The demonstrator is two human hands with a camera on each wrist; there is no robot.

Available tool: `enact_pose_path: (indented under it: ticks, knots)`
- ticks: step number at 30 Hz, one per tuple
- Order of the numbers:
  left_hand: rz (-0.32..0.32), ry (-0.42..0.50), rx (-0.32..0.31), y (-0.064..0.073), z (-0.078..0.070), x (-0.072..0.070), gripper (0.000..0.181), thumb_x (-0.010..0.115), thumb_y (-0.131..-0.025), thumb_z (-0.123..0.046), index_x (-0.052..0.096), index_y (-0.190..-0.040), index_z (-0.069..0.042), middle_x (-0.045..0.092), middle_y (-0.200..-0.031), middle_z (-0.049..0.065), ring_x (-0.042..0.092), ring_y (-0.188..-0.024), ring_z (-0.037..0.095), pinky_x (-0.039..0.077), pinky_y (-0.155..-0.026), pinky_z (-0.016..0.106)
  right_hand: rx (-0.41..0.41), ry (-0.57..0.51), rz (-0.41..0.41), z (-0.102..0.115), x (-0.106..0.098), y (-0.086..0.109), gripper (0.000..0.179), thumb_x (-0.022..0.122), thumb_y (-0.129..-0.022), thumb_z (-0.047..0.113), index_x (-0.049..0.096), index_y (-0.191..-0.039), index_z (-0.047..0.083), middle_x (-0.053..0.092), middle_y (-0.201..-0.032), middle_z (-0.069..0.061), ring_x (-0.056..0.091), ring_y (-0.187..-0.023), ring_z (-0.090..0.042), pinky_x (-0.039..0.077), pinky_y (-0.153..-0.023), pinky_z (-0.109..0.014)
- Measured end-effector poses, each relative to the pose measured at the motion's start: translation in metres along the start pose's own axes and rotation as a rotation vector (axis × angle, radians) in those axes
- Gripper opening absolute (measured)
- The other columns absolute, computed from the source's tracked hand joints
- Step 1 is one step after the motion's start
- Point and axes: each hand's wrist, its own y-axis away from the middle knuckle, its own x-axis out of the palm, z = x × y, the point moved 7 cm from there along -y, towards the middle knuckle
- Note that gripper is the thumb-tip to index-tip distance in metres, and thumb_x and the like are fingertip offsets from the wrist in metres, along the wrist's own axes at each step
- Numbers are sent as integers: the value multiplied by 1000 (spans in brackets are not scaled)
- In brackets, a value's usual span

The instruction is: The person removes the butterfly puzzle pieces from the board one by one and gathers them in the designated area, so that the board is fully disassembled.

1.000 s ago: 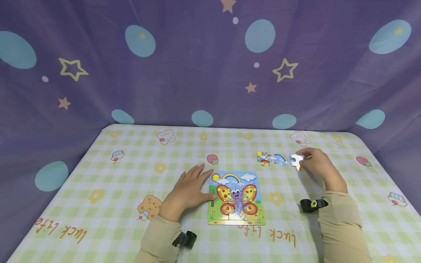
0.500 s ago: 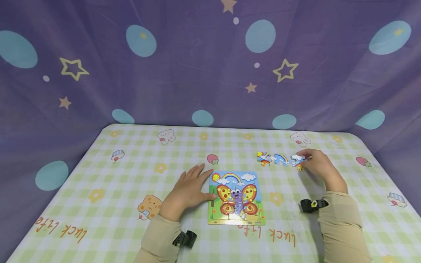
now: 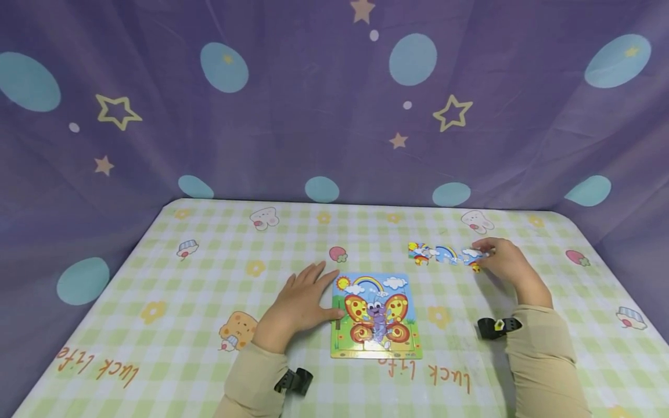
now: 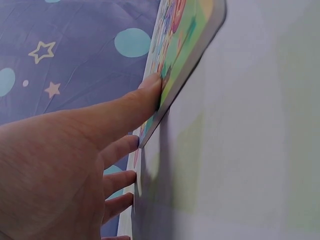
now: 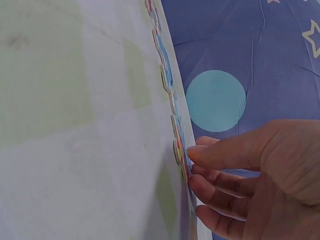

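Observation:
A square butterfly picture puzzle board (image 3: 399,353) lies flat at the middle of the table. My left hand (image 3: 298,305) is spread at its left side, the thumb resting on the board's edge; the left wrist view shows the thumb (image 4: 135,107) there too. Farther back on the right, my right hand (image 3: 504,261) pinches the right side of a jigsaw piece (image 3: 472,254) with cloud and sky. In the right wrist view the thumb touches this piece (image 5: 179,142), which lies about flat on the table. My fingers hide its right end.
Left of the held piece lie a rainbow jigsaw piece (image 3: 446,254) and a jigsaw piece with a sun (image 3: 419,251), in a row. A green checked tablecloth (image 3: 183,302) covers the table. Behind its far edge hangs a purple curtain (image 3: 292,128).
The piece in my right hand has gone from a tilted, glaring pose to lying about flat beside the rainbow piece. My left hand and the board have stayed put.

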Motion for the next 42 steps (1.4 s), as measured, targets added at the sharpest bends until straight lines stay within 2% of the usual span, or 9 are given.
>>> enact_pose_path:
  ticks: [7, 14, 23, 27, 32, 37, 42]
  knots:
    - [10, 2, 13, -2, -2, 2, 81, 72, -86, -48, 39, -153, -17, 22, -162, 13, 17, -149, 35, 13, -119, 59, -8, -7, -13, -2, -3, 4, 38, 64, -91, 5, 58, -125, -11, 56, -119, -35, 52, -112, -51, 41, -97, -62]
    - [39, 21, 36, -2, 1, 2, 89, 74, -82, -50, 36, -155, -18, 17, -164, 11, 13, -150, 34, 9, -119, 58, -20, -51, -7, 3, -5, 4, 41, 63, -95, 11, 55, -130, -9, 55, -123, -34, 56, -110, -48, 48, -89, -56]
    - [71, 82, 75, 1, 3, -2, 101, 84, -70, -48, 37, -154, -17, 16, -163, 16, 12, -149, 37, 7, -118, 62, -134, -112, 11, 26, 3, 0, 39, 65, -95, 8, 56, -128, -10, 59, -119, -33, 63, -98, -41, 55, -76, -41]
    - [76, 96, 66, 1, 3, -1, 103, 85, -68, -47, 37, -154, -18, 15, -164, 15, 10, -150, 37, 6, -118, 62, -150, -127, 28, 39, 4, 1, 39, 65, -94, 6, 56, -129, -9, 59, -120, -32, 64, -95, -37, 54, -70, -33]
    - [71, 111, 53, 1, 3, -1, 103, 86, -67, -46, 38, -154, -18, 16, -164, 14, 10, -150, 36, 4, -118, 61, -173, -133, 53, 54, 7, 4, 39, 65, -95, 8, 56, -129, -8, 60, -120, -31, 62, -96, -35, 54, -64, -33]
    - [66, 113, 43, 2, 3, -1, 104, 87, -66, -46, 39, -154, -19, 16, -164, 14, 11, -150, 36, 5, -118, 61, -231, -132, 44, 68, 9, 7, 35, 66, -93, 6, 59, -126, -7, 63, -112, -26, 62, -93, -33, 51, -72, -36]
    - [67, 104, 36, 1, 3, 0, 103, 87, -66, -46, 38, -154, -20, 16, -164, 13, 10, -150, 35, 4, -119, 60, -286, -147, 68, 81, 14, 9, 33, 67, -93, 6, 62, -122, -6, 66, -103, -18, 62, -89, -28, 50, -76, -36]
